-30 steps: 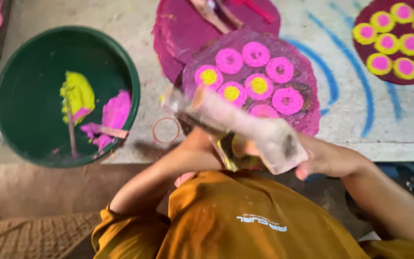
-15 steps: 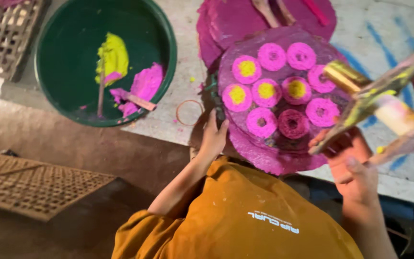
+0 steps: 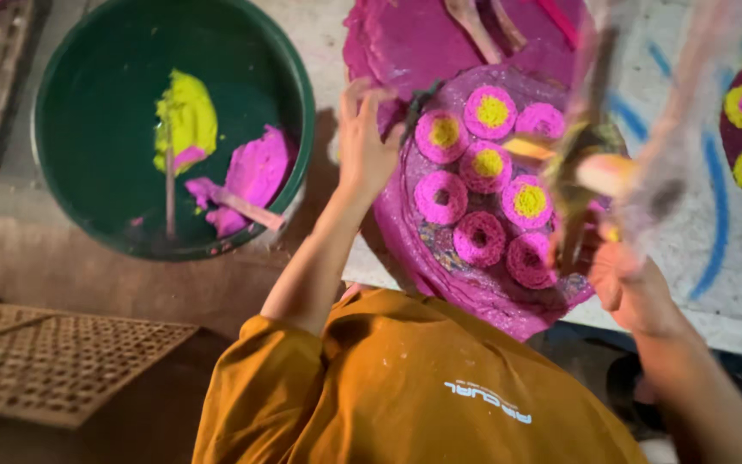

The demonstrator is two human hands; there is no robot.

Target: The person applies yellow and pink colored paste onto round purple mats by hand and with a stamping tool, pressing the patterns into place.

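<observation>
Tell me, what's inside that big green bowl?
Inside the green bowl lie a lump of yellow paste, a lump of pink paste and two thin sticks. Whatever lies beneath the pastes is covered.

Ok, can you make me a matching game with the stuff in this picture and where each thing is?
Things:
1. green bowl
2. pink rings
3. left hand
4. woven mat

Places:
A. bottom left
B. on the round pink tray
C. top left, with yellow and pink paste in it
D. at the tray's left edge

Pairs: 1-C, 2-B, 3-D, 4-A
</observation>
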